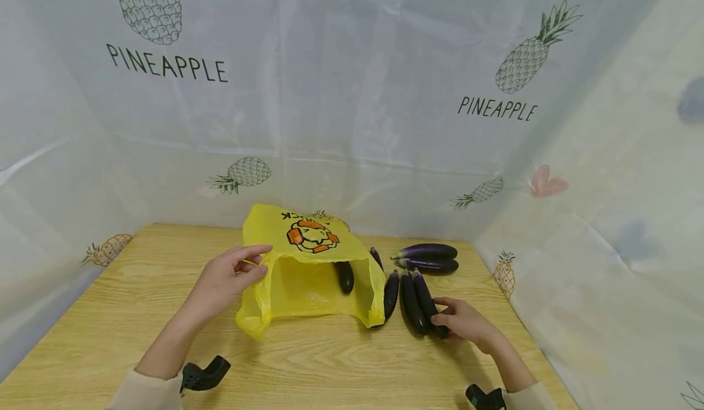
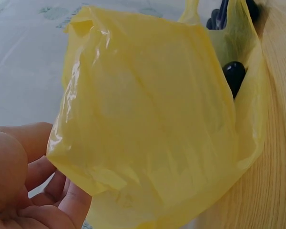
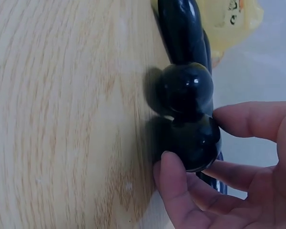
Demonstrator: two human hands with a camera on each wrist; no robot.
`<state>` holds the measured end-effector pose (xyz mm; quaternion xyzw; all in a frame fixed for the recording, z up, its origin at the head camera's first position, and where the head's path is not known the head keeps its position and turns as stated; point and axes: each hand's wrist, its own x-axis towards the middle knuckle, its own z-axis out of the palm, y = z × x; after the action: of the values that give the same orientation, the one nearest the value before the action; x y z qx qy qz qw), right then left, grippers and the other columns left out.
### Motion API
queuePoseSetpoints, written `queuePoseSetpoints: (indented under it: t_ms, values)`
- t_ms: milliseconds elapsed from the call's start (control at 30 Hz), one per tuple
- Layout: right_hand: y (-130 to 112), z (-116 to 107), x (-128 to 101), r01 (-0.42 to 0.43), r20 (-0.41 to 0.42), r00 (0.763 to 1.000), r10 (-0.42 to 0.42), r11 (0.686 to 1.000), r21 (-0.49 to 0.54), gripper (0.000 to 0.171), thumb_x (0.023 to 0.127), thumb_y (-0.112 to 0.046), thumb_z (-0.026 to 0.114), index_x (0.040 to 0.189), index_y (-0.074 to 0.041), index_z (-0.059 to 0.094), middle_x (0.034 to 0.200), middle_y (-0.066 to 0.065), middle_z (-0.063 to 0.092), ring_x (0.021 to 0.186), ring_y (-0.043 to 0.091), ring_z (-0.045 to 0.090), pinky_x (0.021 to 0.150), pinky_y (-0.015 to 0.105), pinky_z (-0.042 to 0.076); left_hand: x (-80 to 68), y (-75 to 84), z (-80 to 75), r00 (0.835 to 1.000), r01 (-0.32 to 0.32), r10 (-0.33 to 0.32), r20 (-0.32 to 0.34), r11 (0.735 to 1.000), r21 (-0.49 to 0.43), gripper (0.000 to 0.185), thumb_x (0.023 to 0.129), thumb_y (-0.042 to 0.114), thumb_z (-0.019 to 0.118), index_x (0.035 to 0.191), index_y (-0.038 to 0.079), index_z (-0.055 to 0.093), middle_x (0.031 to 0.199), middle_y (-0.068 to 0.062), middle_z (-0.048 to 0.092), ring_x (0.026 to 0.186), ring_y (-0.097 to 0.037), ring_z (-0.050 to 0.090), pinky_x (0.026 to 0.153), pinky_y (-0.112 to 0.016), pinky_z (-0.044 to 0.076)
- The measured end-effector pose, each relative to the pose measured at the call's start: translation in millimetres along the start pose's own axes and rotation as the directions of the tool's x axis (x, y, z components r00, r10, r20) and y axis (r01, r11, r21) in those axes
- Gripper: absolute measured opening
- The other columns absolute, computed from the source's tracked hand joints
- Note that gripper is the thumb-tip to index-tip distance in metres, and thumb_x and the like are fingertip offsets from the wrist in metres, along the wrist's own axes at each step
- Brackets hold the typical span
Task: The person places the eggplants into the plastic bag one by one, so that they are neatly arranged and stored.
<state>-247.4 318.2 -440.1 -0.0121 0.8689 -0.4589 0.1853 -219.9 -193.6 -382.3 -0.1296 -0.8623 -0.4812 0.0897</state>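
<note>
A yellow plastic bag [image 1: 308, 275] lies on the wooden table [image 1: 137, 312], its mouth facing me. My left hand [image 1: 258, 262] pinches the left rim of the bag [image 2: 148, 124] and holds the mouth open; the fingers [image 2: 52, 191] sit by the rim. One dark purple eggplant [image 1: 344, 275] lies inside the bag [image 2: 234, 76]. To the right of the bag three eggplants lie side by side. My right hand [image 1: 442, 324] grips the near end of the rightmost eggplant [image 1: 425, 297]. In the right wrist view thumb [image 3: 181, 195] and fingers close round that rounded end [image 3: 193, 136].
Two more eggplants [image 1: 426, 252] lie crosswise at the back right, and another tip [image 1: 376, 256] shows behind the bag. A pineapple-print curtain [image 1: 352, 123] walls in the table on three sides. Bare wood stretches to the left and front.
</note>
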Motion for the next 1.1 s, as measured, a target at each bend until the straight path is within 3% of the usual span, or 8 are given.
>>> queuePoseSetpoints:
  t_ms: [100, 233, 333, 533, 833, 1100]
  values:
    - [-0.3, -1.4, -1.6, -0.006, 0.004, 1.000, 0.006, 1.000, 0.022, 0.070, 0.103, -0.016, 0.064, 0.160, 0.010, 0.033, 0.115, 0.016, 0.062, 0.067, 0.019, 0.042, 0.074, 0.043, 0.060, 0.1, 0.2, 0.5, 1.000, 0.003, -0.003, -0.003, 1.000, -0.006, 0.043, 0.104, 0.018, 0.072, 0.145, 0.009, 0.065, 0.114, -0.007, 0.066, 0.095, -0.022, 0.062, 0.071, -0.025, 0.055]
    - [0.3, -4.1, -1.3, -0.001, 0.018, 1.000, 0.001, 1.000, 0.008, 0.073, 0.102, -0.015, 0.066, 0.160, 0.012, 0.031, 0.125, 0.023, 0.064, 0.083, 0.022, 0.063, 0.079, 0.047, 0.062, -0.2, -0.7, 1.2, 1.000, 0.007, -0.007, -0.015, 1.000, -0.005, 0.041, 0.105, 0.020, 0.070, 0.144, 0.008, 0.067, 0.112, -0.007, 0.065, 0.093, -0.022, 0.059, 0.067, -0.025, 0.052]
    - [1.1, -6.0, -0.5, 0.009, 0.029, 1.000, -0.009, 1.000, -0.004, 0.075, 0.102, -0.015, 0.067, 0.160, 0.014, 0.029, 0.130, 0.027, 0.063, 0.099, 0.027, 0.071, 0.082, 0.050, 0.062, -0.4, -0.3, 1.4, 1.000, -0.001, 0.001, -0.028, 1.000, 0.008, 0.040, 0.105, 0.020, 0.070, 0.143, 0.009, 0.068, 0.111, -0.006, 0.066, 0.092, -0.022, 0.058, 0.066, -0.025, 0.052]
    - [2.7, -5.4, 0.8, 0.019, 0.036, 0.999, -0.019, 1.000, -0.016, 0.076, 0.102, -0.014, 0.068, 0.160, 0.014, 0.029, 0.128, 0.026, 0.063, 0.099, 0.028, 0.071, 0.081, 0.050, 0.063, -1.3, 0.6, 1.6, 0.998, -0.041, 0.043, -0.049, 0.998, 0.050, 0.038, 0.105, 0.017, 0.070, 0.142, 0.011, 0.069, 0.112, -0.005, 0.068, 0.094, -0.020, 0.062, 0.075, -0.024, 0.055]
    - [-0.3, -3.9, 0.0, 0.031, 0.052, 0.998, -0.030, 0.999, -0.025, 0.077, 0.100, -0.013, 0.069, 0.160, 0.015, 0.028, 0.123, 0.025, 0.064, 0.099, 0.028, 0.070, 0.079, 0.050, 0.063, -4.1, 4.2, 0.3, 0.998, -0.059, 0.058, 0.013, 0.996, 0.066, 0.036, 0.110, 0.012, 0.060, 0.144, 0.016, 0.068, 0.137, -0.011, 0.068, 0.099, -0.019, 0.062, 0.078, -0.027, 0.053]
    - [-1.0, -4.0, -1.6, 0.027, 0.070, 0.997, -0.027, 1.000, 0.002, 0.081, 0.099, -0.012, 0.070, 0.161, 0.014, 0.025, 0.123, 0.025, 0.064, 0.099, 0.027, 0.070, 0.079, 0.047, 0.064, -4.1, 3.6, 0.4, 0.996, -0.083, 0.081, 0.024, 0.994, 0.072, 0.035, 0.109, 0.007, 0.057, 0.140, 0.018, 0.071, 0.120, -0.005, 0.067, 0.079, -0.018, 0.052, 0.064, -0.027, 0.046]
